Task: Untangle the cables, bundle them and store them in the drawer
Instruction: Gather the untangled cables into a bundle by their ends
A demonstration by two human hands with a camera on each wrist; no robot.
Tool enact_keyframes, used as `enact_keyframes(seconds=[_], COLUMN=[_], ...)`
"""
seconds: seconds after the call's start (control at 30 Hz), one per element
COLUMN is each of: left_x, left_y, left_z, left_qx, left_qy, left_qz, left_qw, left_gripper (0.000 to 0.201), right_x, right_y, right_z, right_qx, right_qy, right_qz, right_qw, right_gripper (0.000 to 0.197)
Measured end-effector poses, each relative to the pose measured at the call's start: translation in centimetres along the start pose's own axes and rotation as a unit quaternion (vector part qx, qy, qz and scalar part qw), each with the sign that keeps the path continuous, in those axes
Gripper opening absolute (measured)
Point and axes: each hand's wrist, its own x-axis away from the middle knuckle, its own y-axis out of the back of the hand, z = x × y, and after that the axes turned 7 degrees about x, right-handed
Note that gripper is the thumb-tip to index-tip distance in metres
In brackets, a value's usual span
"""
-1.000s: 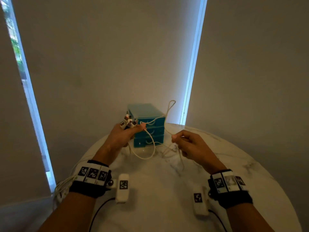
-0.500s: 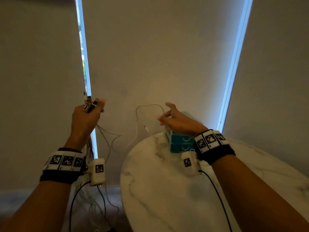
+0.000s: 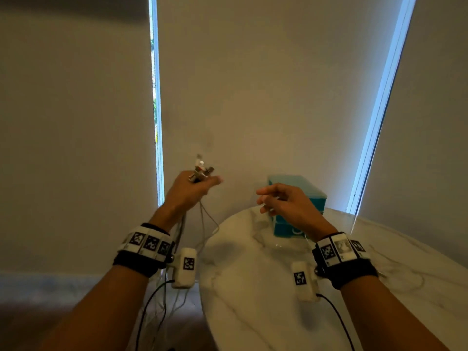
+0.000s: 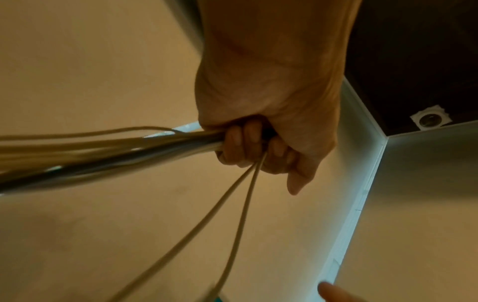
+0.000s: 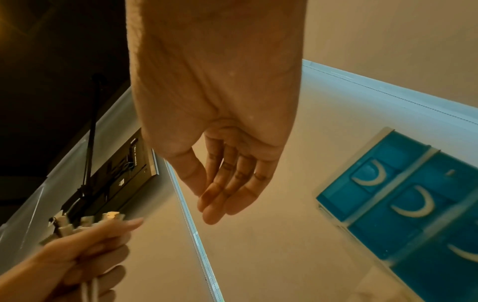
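Note:
My left hand [image 3: 193, 188] is raised left of the table and grips several white cables [image 3: 202, 219] just below their plugs [image 3: 201, 171], which stick up above the fist. The cables hang down past the table edge toward the floor. In the left wrist view the fingers [image 4: 248, 147] are curled round the cable bundle [image 4: 103, 147]. My right hand [image 3: 276, 198] hovers in front of the teal drawer unit [image 3: 304, 193] with fingers relaxed and nothing in it; the right wrist view shows the fingers [image 5: 227, 190] nearly straight. The drawers [image 5: 413, 204] look closed.
The round white marble table [image 3: 253, 287] fills the lower right, with the drawer unit at its far edge. Behind are pale window blinds with bright gaps [image 3: 155, 97]. Thin dark leads run from the wrist cameras [image 3: 186, 267].
My left hand has come in toward the table with the plugs. The cable loop that stretched to my right hand is gone, and that hand now holds nothing.

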Motion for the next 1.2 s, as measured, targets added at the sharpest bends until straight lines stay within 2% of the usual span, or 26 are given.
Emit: enact_keyframes(seconds=[0.1,0.17,0.27,0.33,0.4,0.43,0.47,0.53,0.6,0.7,0.8,0.9,0.97,1.07,1.1,1.2], left_x=[0.3,0.7,1.0,1.4,1.7,1.9,1.8,1.5,1.0,0.9,1.0,0.7,1.0,1.5,1.7,1.8], left_y=[-3.5,-5.6,-8.8,-10.8,-12.5,-13.3,-13.9,-15.1,-16.2,-17.9,-19.2,-20.0,-20.4,-21.5,-21.8,-22.2], left_z=[-0.1,-0.6,-1.3,-2.1,-2.7,-2.9,-3.0,-2.6,-2.1,-2.0,-2.1,-1.6,-1.7,-1.6,-1.7,-1.7], left_qx=[0.010,0.018,0.033,0.038,0.036,0.034,0.034,0.007,-0.063,-0.159,-0.216,-0.175,-0.160,-0.174,-0.172,-0.140], left_qy=[0.013,0.023,0.035,0.035,0.032,0.030,0.030,0.033,0.028,0.015,-0.007,0.015,0.027,0.020,0.021,0.046], left_qz=[0.083,0.129,0.199,0.233,0.254,0.266,0.278,0.306,0.340,0.398,0.426,0.444,0.461,0.486,0.491,0.484], left_qw=[0.996,0.991,0.979,0.971,0.966,0.963,0.960,0.951,0.938,0.903,0.879,0.879,0.872,0.856,0.854,0.863], left_gripper=[0.037,0.038,0.041,0.029,0.011,0.014,0.025,0.042,0.047,0.054,0.057,0.069,0.077,0.076,0.075,0.067], right_x=[0.9,1.4,2.7,3.6,4.6,5.0,5.4,6.0,6.4,7.1,7.9,8.4,8.9,9.2,9.3,8.8], right_y=[0.2,0.1,-1.1,-2.3,-3.2,-3.4,-3.5,-3.3,-3.0,-3.0,-2.7,-1.6,-0.9,-0.6,-0.7,-1.0], right_z=[0.3,0.1,-1.2,-2.4,-3.4,-3.8,-4.3,-5.1,-5.8,-6.8,-7.0,-7.0,-6.8,-6.8,-6.9,-7.3], right_qx=[-0.018,-0.044,-0.093,-0.106,-0.136,-0.158,-0.184,-0.234,-0.261,-0.279,-0.271,-0.239,-0.266,-0.399,-0.414,-0.317], right_qy=[0.009,-0.016,-0.082,-0.102,-0.102,-0.098,-0.096,-0.102,-0.116,-0.133,-0.129,-0.116,-0.104,-0.106,-0.104,-0.107], right_qz=[-0.015,-0.007,0.073,0.128,0.150,0.156,0.163,0.167,0.145,0.080,0.058,0.066,0.070,0.019,-0.006,-0.060], right_qw=[1.000,0.999,0.990,0.981,0.974,0.970,0.965,0.952,0.947,0.948,0.952,0.962,0.956,0.911,0.904,0.940], right_gripper=[0.012,0.018,0.043,0.055,0.051,0.046,0.042,0.043,0.041,0.024,0.030,0.023,0.022,0.035,0.037,0.030])
